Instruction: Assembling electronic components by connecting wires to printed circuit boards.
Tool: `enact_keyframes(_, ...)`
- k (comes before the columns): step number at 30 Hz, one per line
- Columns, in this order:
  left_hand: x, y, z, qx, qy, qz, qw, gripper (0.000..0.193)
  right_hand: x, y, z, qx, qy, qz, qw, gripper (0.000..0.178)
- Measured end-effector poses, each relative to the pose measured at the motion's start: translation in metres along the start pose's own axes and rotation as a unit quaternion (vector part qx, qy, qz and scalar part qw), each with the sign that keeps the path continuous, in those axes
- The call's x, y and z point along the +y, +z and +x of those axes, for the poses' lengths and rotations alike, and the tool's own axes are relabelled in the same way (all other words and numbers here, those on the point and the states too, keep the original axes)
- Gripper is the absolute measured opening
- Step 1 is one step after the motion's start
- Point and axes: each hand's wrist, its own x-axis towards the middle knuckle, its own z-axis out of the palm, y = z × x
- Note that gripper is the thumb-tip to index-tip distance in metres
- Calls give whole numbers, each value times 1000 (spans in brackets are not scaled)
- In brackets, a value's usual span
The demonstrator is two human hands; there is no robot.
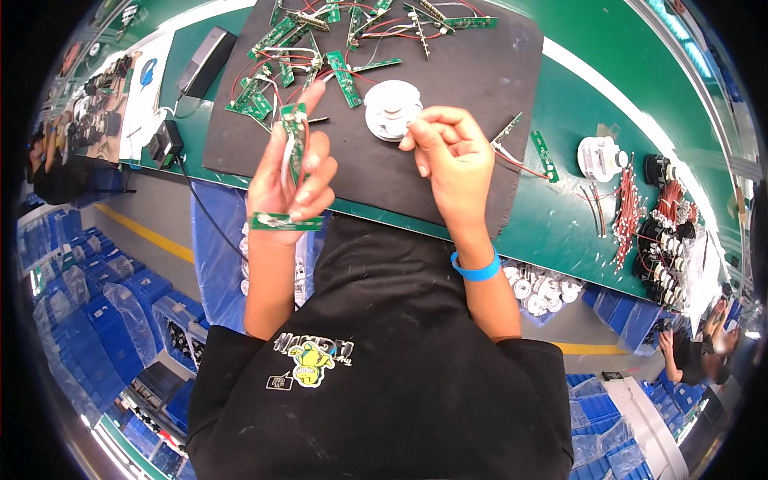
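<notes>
My left hand [298,172] is closed around a narrow green circuit board [294,132] with red and white wires, held upright between thumb and fingers. A second green circuit board [286,222] lies crosswise at the base of that palm, near the wrist. My right hand [454,156] pinches the lower right edge of a white round plastic part [392,110] over the black mat [376,172]. Whether that part rests on the mat or is lifted, I cannot tell. Beyond my hands lies a tangle of wired green circuit boards [344,78].
Right of the mat are a wired circuit board [544,156], another white round part [600,158], red wire bundles [628,216] and black-and-white parts [660,256]. A black adapter [166,144] with its cable sits at left. Below the table edge, a bin holds white parts [546,290].
</notes>
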Motion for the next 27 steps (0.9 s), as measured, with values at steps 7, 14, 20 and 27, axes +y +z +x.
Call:
enact_keyframes(7, -25, 6, -2, 88, -6, 112, 990, 52, 6, 2, -5, -64, -370, -378, 846, 15)
enact_keyframes(14, -31, 3, -1, 87, -9, 177, 980, 49, 1, 4, -11, -103, -343, -406, 841, 15)
enact_keyframes(20, -38, 5, 1, 116, -30, 230, 966, 52, 0, 9, -13, -67, -280, -320, 902, 17)
enact_keyframes(27, -43, 9, 2, 138, -33, 235, 962, 51, 3, 6, -12, -64, -277, -315, 906, 15)
